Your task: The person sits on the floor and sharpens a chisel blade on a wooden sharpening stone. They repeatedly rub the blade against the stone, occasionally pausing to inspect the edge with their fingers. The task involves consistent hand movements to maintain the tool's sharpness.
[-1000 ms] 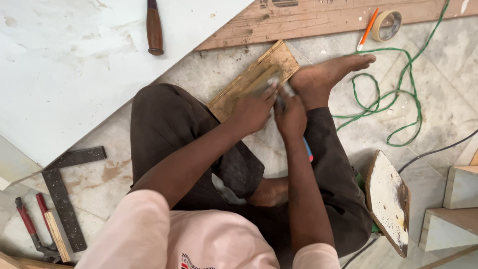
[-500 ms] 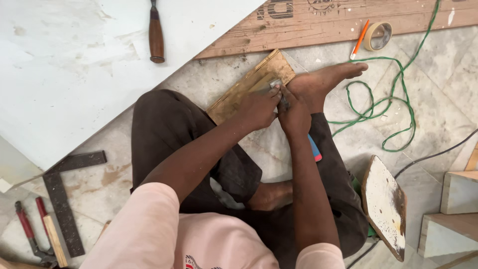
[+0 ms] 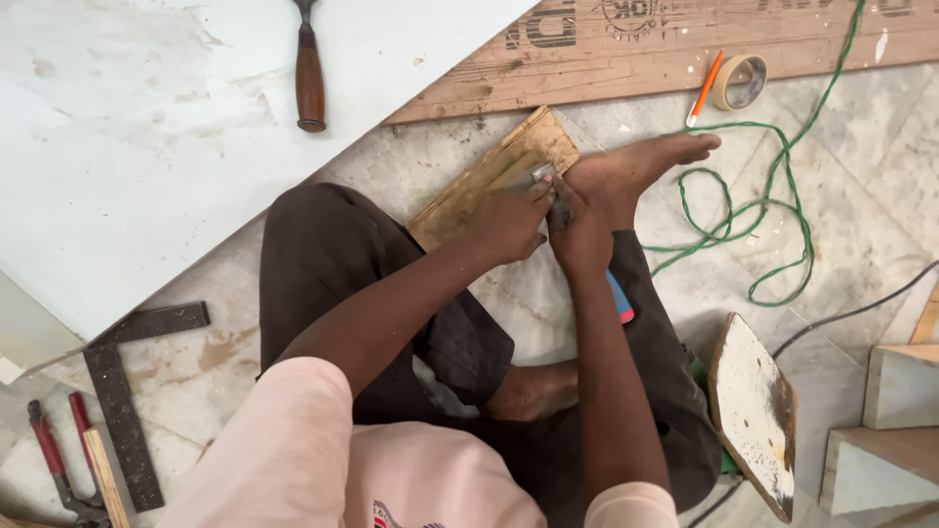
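Plywood block [image 3: 489,181] lies flat on the marble floor [image 3: 861,225] in front of the seated person, tilted diagonally, its far corner just beside the edge of a long wooden board [image 3: 626,54]. Both hands meet over its right edge. The left hand [image 3: 509,223] reaches in with the forearm stretched forward across the knee, fingers curled closed and pressing a small grey metal piece [image 3: 544,176] against the block. The right hand [image 3: 579,235] sits just beside it, touching it, fingers bent and closed around the same spot; what exactly it grips is hidden. A bare foot [image 3: 636,166] rests against the block's right side, touching the right hand.

Past the foot, a green cord [image 3: 753,210] loops over the floor, with an orange pencil [image 3: 704,88] and a roll of tape [image 3: 740,81] lying on the board near it. A white sheet [image 3: 147,127] covers the upper left, carrying a chisel with a brown wooden handle [image 3: 309,83]. At lower left lie a dark metal square [image 3: 122,391] and red-handled pliers [image 3: 59,464]. A worn wooden offcut [image 3: 753,411] lies at right.
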